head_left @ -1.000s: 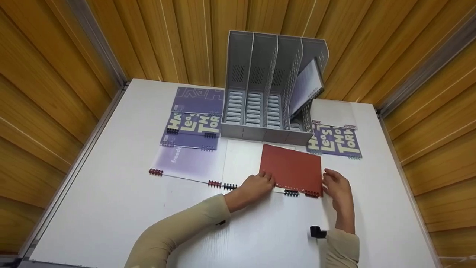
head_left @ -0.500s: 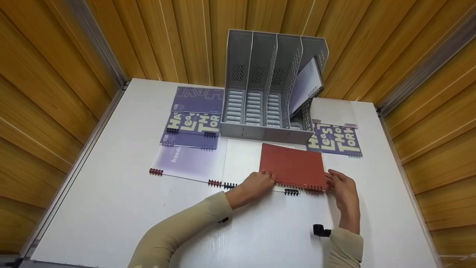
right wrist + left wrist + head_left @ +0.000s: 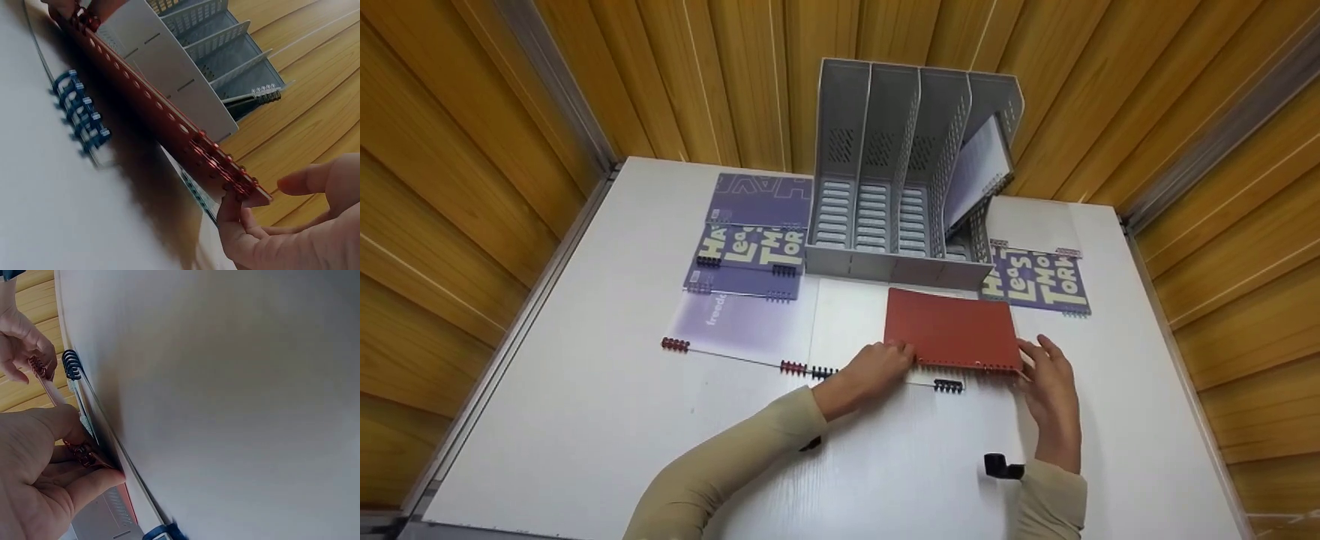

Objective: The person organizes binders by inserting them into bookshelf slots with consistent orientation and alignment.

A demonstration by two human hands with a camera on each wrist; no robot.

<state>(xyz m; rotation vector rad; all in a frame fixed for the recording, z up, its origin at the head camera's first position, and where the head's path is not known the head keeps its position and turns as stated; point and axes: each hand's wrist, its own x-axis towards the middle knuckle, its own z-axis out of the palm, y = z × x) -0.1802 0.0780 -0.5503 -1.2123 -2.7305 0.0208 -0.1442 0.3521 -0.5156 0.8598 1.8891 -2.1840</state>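
Observation:
A red ring-bound notebook [image 3: 952,330] is raised at its near edge, above a white-covered notebook [image 3: 847,319] on the table. My left hand [image 3: 876,371] pinches its near left corner, thumb and fingers around the red binding rings [image 3: 81,453]. At the near right corner, fingers of my right hand [image 3: 1050,386] touch the underside by the other red rings [image 3: 222,163]. The right thumb [image 3: 306,179] stands apart from the cover in the right wrist view. Dark blue rings [image 3: 81,112] of the white notebook show below the red one.
A grey file organizer [image 3: 900,266] stands behind, a notebook [image 3: 979,172] leaning in its right compartment. Purple notebooks [image 3: 761,199] overlap at the left, beside a pale lilac one [image 3: 742,330]. More lettered notebooks [image 3: 1039,281] lie at right. Wood-plank walls surround the white table [image 3: 585,420].
The red notebook's near right corner has come up, tilting the near edge off the table. My right hand shifted slightly right, then its fingers moved in under the corner; my left hand stays nearly put.

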